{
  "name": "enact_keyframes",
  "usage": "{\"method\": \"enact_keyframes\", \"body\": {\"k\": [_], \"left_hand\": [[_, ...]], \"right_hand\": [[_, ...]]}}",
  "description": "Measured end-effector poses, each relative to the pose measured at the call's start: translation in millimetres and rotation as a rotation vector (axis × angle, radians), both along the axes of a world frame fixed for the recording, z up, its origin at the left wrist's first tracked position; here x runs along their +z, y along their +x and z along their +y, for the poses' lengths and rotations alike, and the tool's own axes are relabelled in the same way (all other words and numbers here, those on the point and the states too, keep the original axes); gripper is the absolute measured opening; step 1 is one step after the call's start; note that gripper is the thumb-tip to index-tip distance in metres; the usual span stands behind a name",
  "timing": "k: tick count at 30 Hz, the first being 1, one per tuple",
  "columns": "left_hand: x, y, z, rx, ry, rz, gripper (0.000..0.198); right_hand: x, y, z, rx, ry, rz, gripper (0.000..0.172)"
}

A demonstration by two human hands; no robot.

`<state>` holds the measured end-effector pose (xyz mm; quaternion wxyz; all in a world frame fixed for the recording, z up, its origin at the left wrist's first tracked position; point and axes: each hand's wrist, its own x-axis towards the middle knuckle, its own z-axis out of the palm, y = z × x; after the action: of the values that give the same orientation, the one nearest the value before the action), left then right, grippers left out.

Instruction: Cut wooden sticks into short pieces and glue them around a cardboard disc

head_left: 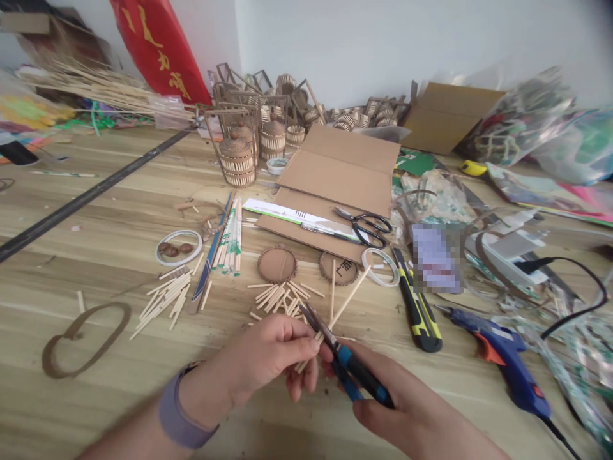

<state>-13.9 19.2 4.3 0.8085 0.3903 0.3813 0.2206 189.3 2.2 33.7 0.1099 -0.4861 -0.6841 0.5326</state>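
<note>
Wooden tabletop (138, 185) spreading across frame; red banner (167, 32) showing upper left, bearing gold characters, 力 legible. Lower centre: left hand (278, 348) pinching wooden stick (352, 294), right hand (407, 390) gripping blue-black cutters (359, 370), blades lying at stick. Cardboard disc (330, 271), right of centre, bearing black marking, unreadable.

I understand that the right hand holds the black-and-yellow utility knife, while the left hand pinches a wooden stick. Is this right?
No: the head view shows the right hand holding a blue-and-black tool instead; the left hand does pinch a wooden stick.
</note>
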Motion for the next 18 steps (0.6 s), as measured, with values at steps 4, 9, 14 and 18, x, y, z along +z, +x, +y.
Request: {"method": "enact_keyframes", "body": {"k": [4,9,14,18], "left_hand": [[1.7,-0.4,-0.1,-0.003,-0.003,0.009,0.04],[-0.4,-0.3,-0.4,-0.007,0.004,-0.004,0.04],[-1.6,-0.4,-1.0,-0.02,0.026,-0.019,0.04],[0.2,0.2,-0.5,-0.015,0.057,-0.009,0.041]], "right_hand": [[0.7,-1.0,-1.6,-0.007,0.033,-0.024,0.053],[1.2,-1.3,-4.0,0.022,0.082,-0.058,0.053],[-4.0,-2.3,-5.3,0.024,0.124,-0.061,0.047],[-10.2,-3.7,-7.6,0.0,0.164,-0.065,0.04]]}}
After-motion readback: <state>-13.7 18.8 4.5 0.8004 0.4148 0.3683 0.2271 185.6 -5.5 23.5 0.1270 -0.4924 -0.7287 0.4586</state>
